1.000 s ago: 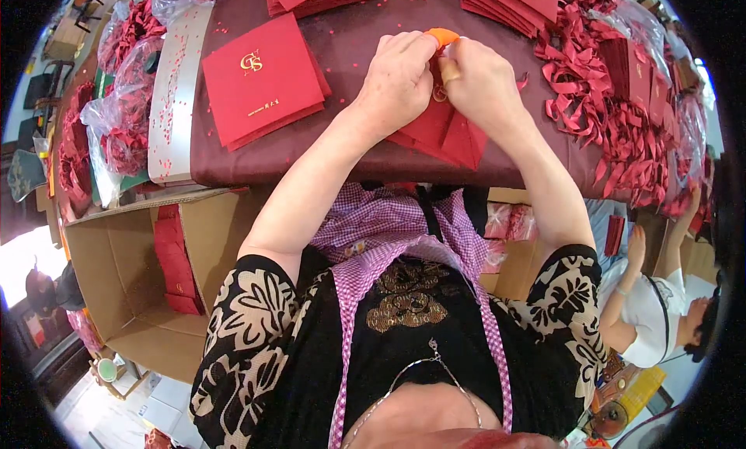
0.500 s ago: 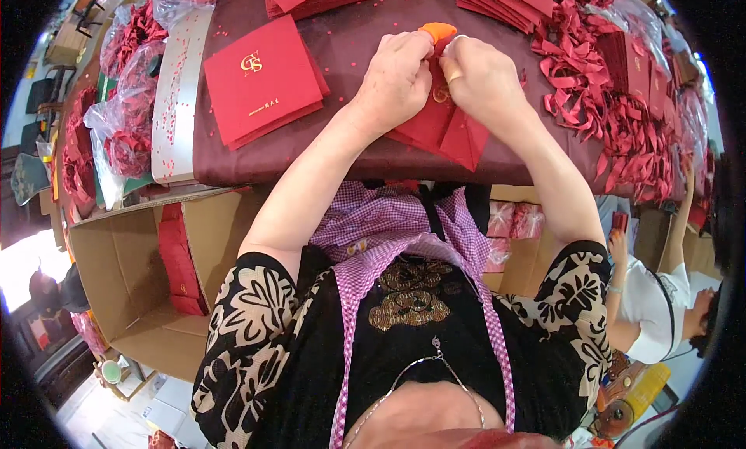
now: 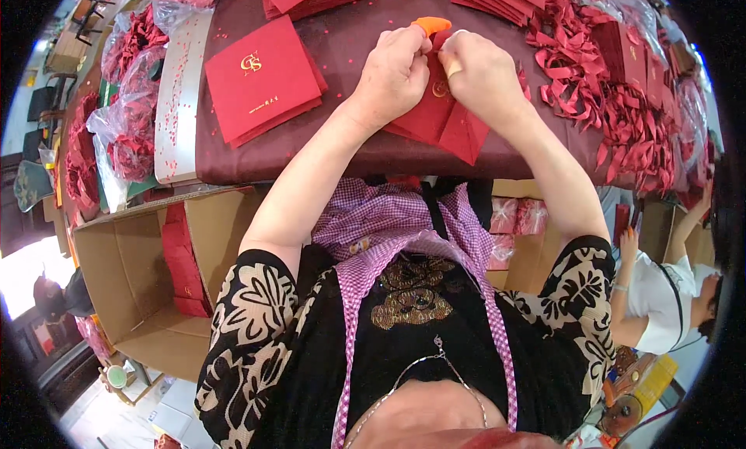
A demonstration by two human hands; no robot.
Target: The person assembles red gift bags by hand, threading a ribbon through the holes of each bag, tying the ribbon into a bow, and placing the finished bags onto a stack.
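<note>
From where I stand, both hands are curled narrow at the upper end of a red envelope (image 3: 449, 127), the left hand (image 3: 395, 72) with an orange finger cover (image 3: 432, 26), the right hand (image 3: 483, 74) close beside it; just what their fingertips pinch is hidden. The envelope lies in front of the person, one corner near the rounded front edge of the cloth-covered table (image 3: 342, 49). A stack of red folders (image 3: 264, 80) sits to the left, and two more piles flank the far side. Heaped red ribbons (image 3: 575, 80) crowd the right, near that wrist. Past the left stack runs a pale strip (image 3: 177, 134), then plastic bags (image 3: 124, 130). An open carton (image 3: 148, 340) stands below. Room to move shows as speckled cloth between left stack and left hand, and straight ahead between the far piles.
</note>
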